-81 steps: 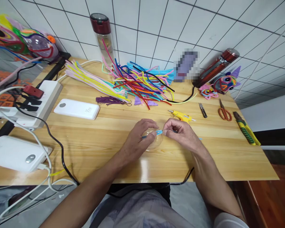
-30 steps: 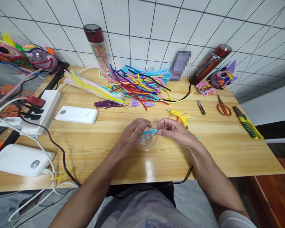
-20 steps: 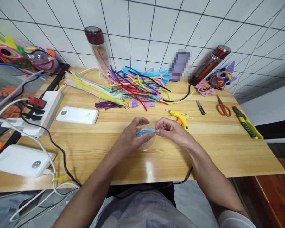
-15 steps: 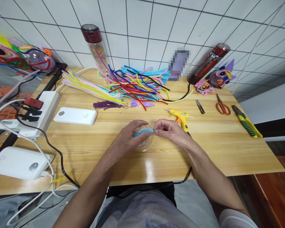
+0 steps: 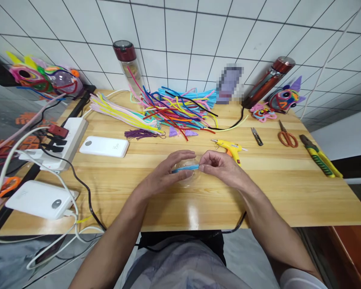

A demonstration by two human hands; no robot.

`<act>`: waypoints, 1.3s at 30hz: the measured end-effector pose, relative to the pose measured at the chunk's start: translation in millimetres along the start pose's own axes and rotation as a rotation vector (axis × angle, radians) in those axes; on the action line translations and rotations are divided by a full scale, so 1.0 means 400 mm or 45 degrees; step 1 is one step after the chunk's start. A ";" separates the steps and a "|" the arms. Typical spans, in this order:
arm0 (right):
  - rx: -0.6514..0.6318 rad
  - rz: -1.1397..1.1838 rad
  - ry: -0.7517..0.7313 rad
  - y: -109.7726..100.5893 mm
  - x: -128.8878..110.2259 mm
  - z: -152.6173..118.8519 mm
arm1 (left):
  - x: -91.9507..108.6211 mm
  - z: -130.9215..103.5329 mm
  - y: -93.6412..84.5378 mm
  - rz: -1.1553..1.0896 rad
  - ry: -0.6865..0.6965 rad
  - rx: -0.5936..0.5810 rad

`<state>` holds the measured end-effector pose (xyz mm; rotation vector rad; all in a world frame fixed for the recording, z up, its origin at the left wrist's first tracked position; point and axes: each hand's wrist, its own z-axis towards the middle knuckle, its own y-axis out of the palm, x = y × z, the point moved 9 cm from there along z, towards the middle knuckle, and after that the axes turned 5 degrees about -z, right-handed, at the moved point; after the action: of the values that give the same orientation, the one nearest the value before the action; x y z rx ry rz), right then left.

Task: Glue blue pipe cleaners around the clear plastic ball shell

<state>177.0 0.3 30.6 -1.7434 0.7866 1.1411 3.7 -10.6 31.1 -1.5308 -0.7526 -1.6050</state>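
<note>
A clear plastic ball (image 5: 187,181) rests on the wooden table between my hands, with a blue pipe cleaner (image 5: 188,167) lying across its top. My left hand (image 5: 174,167) curves around the ball's left side, fingers behind it and thumb in front near the blue strip. With thumb and index finger pinched, my right hand (image 5: 215,164) grips the right end of the blue pipe cleaner at the ball's right side. Just beyond that hand lies a yellow hot glue gun (image 5: 230,148), its nozzle pointing left.
Behind is a heap of coloured pipe cleaners (image 5: 180,108). Small snips (image 5: 256,136), orange-handled scissors (image 5: 287,136) and green-yellow pliers (image 5: 320,156) lie to the right. On the left are a white power bank (image 5: 104,146), a power strip (image 5: 69,140) and loose cables.
The view has shifted a little. The blue pipe cleaner, curved before, now looks straighter across the ball; my right hand still pinches its end.
</note>
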 end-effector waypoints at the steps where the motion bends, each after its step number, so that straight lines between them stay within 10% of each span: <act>1: 0.004 0.004 -0.009 0.004 -0.004 0.001 | 0.003 -0.001 0.000 0.002 -0.009 -0.004; 10: 0.018 -0.016 -0.039 0.015 -0.011 0.007 | -0.007 0.012 -0.003 0.075 -0.091 0.324; 21: 0.001 0.033 0.002 0.009 0.007 0.010 | -0.019 0.011 -0.024 -0.028 -0.031 0.290; 29: 0.030 -0.044 -0.046 0.014 -0.011 0.008 | 0.035 -0.013 -0.015 0.339 0.088 0.112; 39: 0.054 -0.054 -0.046 0.019 -0.013 0.005 | 0.064 -0.019 -0.008 0.708 0.253 0.268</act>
<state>167.8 -1.0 32.6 -1.6921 0.7433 1.1167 -2.3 -18.8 55.9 -1.2611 -0.3297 -1.1942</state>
